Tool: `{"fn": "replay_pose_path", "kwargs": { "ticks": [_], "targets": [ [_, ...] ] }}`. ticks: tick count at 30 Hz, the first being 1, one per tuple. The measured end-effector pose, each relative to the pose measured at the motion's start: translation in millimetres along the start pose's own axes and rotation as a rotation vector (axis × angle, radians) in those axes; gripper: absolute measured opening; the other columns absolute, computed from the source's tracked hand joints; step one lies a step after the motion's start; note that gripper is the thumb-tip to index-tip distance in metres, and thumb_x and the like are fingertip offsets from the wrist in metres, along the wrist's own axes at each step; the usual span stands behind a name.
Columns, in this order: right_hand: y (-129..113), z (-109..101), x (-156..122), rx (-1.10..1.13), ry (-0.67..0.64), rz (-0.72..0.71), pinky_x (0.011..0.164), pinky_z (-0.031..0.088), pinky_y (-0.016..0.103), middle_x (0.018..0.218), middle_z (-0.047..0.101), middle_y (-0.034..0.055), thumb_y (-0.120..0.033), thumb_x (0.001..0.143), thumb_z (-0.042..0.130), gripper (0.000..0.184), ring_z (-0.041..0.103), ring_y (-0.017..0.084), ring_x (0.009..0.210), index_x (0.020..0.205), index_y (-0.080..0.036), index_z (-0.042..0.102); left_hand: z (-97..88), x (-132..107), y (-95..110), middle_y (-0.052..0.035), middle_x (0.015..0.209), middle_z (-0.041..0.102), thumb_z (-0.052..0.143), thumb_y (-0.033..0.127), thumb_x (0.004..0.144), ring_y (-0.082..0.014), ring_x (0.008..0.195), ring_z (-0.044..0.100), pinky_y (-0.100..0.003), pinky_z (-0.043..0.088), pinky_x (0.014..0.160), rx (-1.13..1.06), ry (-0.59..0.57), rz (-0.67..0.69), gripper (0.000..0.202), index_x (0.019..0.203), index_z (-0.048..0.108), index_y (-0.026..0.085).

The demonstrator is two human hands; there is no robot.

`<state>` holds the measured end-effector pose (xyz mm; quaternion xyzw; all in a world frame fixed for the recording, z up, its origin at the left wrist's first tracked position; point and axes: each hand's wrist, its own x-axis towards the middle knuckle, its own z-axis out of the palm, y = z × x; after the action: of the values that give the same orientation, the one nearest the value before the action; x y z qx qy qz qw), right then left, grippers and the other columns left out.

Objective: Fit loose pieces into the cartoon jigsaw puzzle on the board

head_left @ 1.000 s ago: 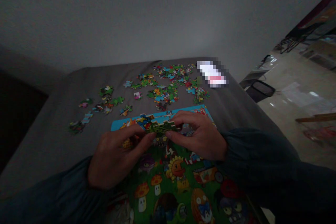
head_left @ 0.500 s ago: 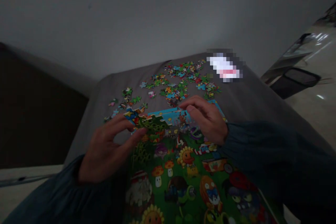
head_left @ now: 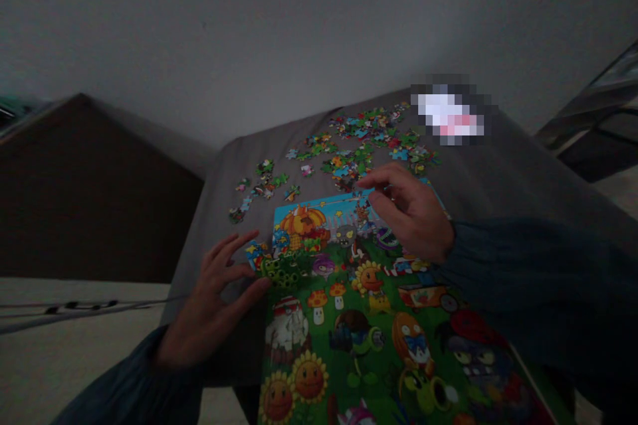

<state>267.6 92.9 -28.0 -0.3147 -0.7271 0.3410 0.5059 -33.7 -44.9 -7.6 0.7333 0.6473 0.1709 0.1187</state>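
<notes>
A joined strip of jigsaw pieces (head_left: 283,272) with green and blue print lies over the left edge of a cartoon picture board (head_left: 343,305). Around the strip's left end is my left hand (head_left: 212,302), fingers spread, with the thumb and middle fingertips at its edge. My right hand (head_left: 416,216) is over the board's top right part, thumb and index finger bent close together near the top edge. Whatever lies between those fingertips, if anything, is too small and dark to make out. Loose jigsaw pieces (head_left: 351,163) are scattered beyond the board.
Everything rests on a grey cloth-covered surface (head_left: 214,192) against a pale wall (head_left: 249,33). A pixelated bright patch (head_left: 448,113) is at the far right. Dark brown furniture (head_left: 100,199) stands left, with cables (head_left: 84,309) below it.
The joined strip, raised and covering the board's upper left before, is now lower and further left, uncovering a printed pumpkin. My left hand has spread its fingers. The view has shifted.
</notes>
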Motion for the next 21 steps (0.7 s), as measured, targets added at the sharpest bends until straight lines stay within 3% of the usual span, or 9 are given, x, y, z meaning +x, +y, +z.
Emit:
{"fn": "replay_pose_path", "kwargs": {
  "ticks": [11,16,21],
  "targets": [
    [-0.4,0.3,0.3,-0.022,-0.022,-0.019,0.06,0.045,0.027,0.092,0.058,0.0034,-0.01,0.086,0.054,0.019,0.054,0.013,0.071,0.1,-0.016,0.066,12.1,8.1,-7.8,0.004,0.156,0.043,0.053,0.063,0.093,-0.0281,0.149,0.026,-0.063,0.032,0.118,-0.019,-0.119,0.037,0.04,0.085,0.071,0.028],
    [1.0,0.3,-0.2,-0.027,-0.046,-0.02,0.061,0.046,0.027,0.093,0.059,0.0042,-0.01,0.086,0.054,0.02,0.055,0.013,0.072,0.102,-0.016,0.066,9.8,15.2,-12.3,0.004,0.158,0.041,0.05,0.068,0.091,-0.031,0.151,0.022,-0.066,0.03,0.118,-0.006,-0.183,0.0,0.046,0.084,0.072,0.029],
    [0.2,0.2,-0.6,-0.035,-0.065,-0.044,0.066,0.048,0.029,0.096,0.062,0.0056,-0.009,0.086,0.053,0.02,0.059,0.016,0.081,0.101,-0.016,0.065,8.6,20.1,-13.6,0.0027,0.163,0.033,0.05,0.069,0.091,-0.034,0.154,0.008,-0.071,0.019,0.119,-0.007,-0.193,0.013,0.048,0.083,0.073,0.027]
  ]
}}
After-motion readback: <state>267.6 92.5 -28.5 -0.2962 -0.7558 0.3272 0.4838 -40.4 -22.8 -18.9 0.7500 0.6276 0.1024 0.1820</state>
